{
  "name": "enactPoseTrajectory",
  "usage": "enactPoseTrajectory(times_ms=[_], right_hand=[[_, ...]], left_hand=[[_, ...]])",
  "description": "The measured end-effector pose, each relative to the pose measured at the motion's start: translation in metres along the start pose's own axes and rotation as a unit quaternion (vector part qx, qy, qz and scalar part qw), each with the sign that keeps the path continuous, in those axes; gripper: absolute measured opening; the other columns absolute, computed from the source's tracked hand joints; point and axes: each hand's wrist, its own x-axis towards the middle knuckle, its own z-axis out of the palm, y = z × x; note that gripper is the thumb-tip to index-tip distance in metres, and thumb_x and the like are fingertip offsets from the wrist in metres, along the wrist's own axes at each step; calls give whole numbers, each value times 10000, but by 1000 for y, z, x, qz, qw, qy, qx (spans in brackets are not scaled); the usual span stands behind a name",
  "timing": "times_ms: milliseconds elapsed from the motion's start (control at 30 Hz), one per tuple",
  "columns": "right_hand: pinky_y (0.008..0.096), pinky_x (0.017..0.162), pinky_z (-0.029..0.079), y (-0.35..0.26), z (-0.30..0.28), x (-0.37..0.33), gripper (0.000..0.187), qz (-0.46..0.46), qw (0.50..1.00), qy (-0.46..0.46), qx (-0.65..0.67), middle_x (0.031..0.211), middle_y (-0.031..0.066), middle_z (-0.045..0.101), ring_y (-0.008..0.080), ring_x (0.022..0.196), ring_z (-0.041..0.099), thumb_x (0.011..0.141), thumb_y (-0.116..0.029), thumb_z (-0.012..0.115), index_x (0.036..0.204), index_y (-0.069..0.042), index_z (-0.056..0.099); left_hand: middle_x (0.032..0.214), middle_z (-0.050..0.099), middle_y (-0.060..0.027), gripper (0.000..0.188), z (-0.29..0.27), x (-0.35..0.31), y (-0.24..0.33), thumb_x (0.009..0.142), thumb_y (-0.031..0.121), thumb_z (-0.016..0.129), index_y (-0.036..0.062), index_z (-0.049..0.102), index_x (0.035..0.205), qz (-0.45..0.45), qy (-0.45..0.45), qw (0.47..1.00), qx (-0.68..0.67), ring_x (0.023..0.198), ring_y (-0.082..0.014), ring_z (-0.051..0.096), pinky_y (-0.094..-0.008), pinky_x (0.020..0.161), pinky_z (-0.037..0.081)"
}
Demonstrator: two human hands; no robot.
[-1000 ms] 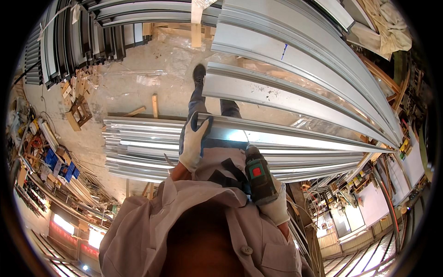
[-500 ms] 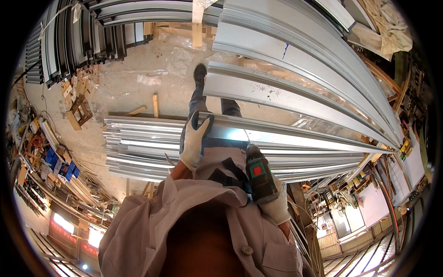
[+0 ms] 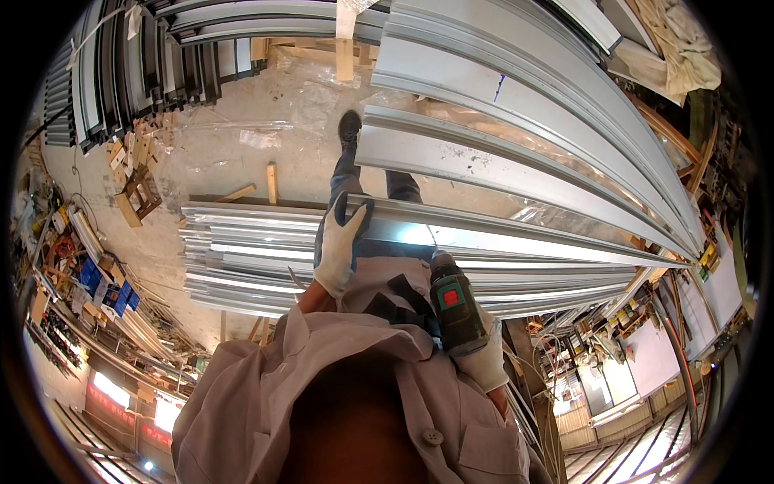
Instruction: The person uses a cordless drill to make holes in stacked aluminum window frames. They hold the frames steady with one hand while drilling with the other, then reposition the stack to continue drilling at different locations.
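A long silver metal profile [image 3: 516,234] runs from in front of my waist toward the far right. My left hand [image 3: 339,250], in a white and blue-grey work glove, is closed round its left end, thumb and fingers spread over the edge. In my gloved right hand [image 3: 485,363] is a dark green power drill [image 3: 456,302] with a red patch on top, its grip mostly hidden beneath the body. The thin drill bit [image 3: 434,237] points away from me and meets the profile's face, as far as I can tell. A bright bluish light falls on the metal beside the bit.
More wide profiles [image 3: 451,153] lie beyond, fanning toward the right. A stack of silver profiles [image 3: 242,250] extends behind my hands to both sides. Dark profiles [image 3: 145,73] are piled at the far left, near wooden scraps [image 3: 139,198]. Clear plastic film [image 3: 262,137] lies on the floor.
Almost nothing differs. Both hands, the drill and the profile keep practically the same places.
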Motion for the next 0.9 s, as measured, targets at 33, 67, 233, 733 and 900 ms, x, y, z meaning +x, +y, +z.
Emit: enactPoseTrajectory(times_ms=[33,67,233,733,900], right_hand=[[420,636,491,0,-1,0,285,-4,1000,0,-2,819,175,649,399,748,624,767,-117,689,1031,-27,630],[425,636,490,0,-1,0,280,-8,1000,-1,-4,818,173,648,400,750,622,768,-120,689,1026,-28,630],[448,637,482,7,1,-1,257,-23,999,2,-27,801,171,642,402,748,620,765,-127,693,1000,-45,632],[431,603,482,9,1,-1,200,-8,1000,-3,-19,768,175,639,403,709,623,775,-122,682,947,-34,628],[423,605,484,0,4,-4,195,20,999,19,24,754,184,635,402,704,627,793,-128,675,948,-19,630]], left_hand=[[1142,596,-104,531,1,-1,2,918,176,679,-66,481,1346,2,-3,1000,3,996,-136,577,-241,845,483],[1139,597,-100,520,1,-1,3,920,173,676,-66,486,1340,5,-7,1000,6,992,-132,577,-239,841,483],[1132,600,-90,491,-3,3,-5,924,170,670,-63,498,1322,9,-17,1000,-13,985,-121,577,-231,838,480],[1235,566,-159,636,-3,2,-6,911,213,694,-99,421,1393,8,-1,1000,11,1092,-171,564,-255,911,474],[1261,560,-182,637,-7,13,-18,907,219,694,-104,427,1387,14,-24,1000,1,1133,-198,555,-274,954,462]])
